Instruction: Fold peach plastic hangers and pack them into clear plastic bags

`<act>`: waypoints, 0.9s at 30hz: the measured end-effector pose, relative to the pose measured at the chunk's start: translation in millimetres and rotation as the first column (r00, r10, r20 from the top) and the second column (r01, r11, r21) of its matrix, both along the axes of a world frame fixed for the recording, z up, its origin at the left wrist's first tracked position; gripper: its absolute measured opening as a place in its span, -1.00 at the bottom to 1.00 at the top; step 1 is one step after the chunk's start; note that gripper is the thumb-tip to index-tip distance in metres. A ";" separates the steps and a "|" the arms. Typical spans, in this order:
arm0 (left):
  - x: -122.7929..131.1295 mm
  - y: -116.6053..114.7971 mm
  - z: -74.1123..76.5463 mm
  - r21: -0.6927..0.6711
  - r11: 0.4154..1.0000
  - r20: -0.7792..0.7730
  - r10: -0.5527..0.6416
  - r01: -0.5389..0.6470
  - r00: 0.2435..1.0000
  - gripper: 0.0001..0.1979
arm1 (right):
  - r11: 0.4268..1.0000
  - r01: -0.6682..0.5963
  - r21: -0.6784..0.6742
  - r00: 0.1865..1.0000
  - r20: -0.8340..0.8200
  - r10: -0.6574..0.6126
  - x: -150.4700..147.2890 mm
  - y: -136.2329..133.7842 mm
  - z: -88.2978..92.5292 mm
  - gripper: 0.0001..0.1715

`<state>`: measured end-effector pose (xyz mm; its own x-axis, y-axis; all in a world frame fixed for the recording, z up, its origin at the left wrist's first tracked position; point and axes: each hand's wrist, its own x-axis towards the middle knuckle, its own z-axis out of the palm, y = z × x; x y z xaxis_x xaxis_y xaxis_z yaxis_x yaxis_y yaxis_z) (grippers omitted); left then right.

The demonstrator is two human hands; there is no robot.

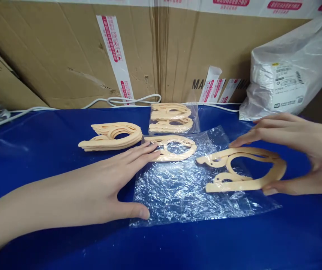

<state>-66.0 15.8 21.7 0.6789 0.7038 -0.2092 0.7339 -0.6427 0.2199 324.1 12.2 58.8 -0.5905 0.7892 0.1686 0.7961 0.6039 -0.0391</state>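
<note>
My right hand (295,150) grips a cream folding hanger (276,168) at its rounded end, thumb on the near side and fingers on the far side. The hanger is folded, its narrow ends pointing left over a clear plastic bag (183,195). Another folded hanger (190,150) lies at the upper left part of the bag; whether it is fully inside I cannot tell. My left hand (121,176) is open, fingertips resting on that hanger's left end and thumb spread at the bag's left edge. Left of the bag sits a stack of folded hangers (127,140).
A packed clear bag of hangers (174,118) lies behind the bag on the blue surface (161,247). White cable (116,100) runs along the back, before tall cardboard boxes (73,48). A white plastic package with a label (287,82) stands at back right.
</note>
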 end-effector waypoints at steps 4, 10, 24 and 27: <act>3.3 -0.6 0.7 -0.028 0.999 0.028 0.035 -0.034 0.999 0.03 | 0.979 -0.191 -0.067 0.975 0.100 0.197 -25.8 0.6 -12.7 -0.25; 8.5 -7.6 1.6 -0.060 0.995 0.038 0.085 -0.082 0.996 0.08 | 0.973 -0.217 -0.072 0.974 0.042 0.221 -38.2 3.6 -23.6 -0.22; 10.4 -8.2 -6.5 -0.065 0.994 0.027 0.095 -0.093 0.995 0.09 | 0.931 -0.245 -0.272 0.944 -0.285 0.165 -55.6 5.8 -36.6 -0.37; 10.8 -10.0 -6.8 -0.073 0.992 0.044 0.106 -0.103 0.993 0.09 | 0.908 -0.297 -0.295 0.906 -0.387 0.171 -57.1 9.1 -42.9 -0.41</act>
<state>-55.1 5.8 14.9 0.6130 0.7557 -0.2303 0.7837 -0.5448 0.2984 267.0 21.3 15.9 -0.7190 0.6801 0.1428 0.5301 0.6696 -0.5202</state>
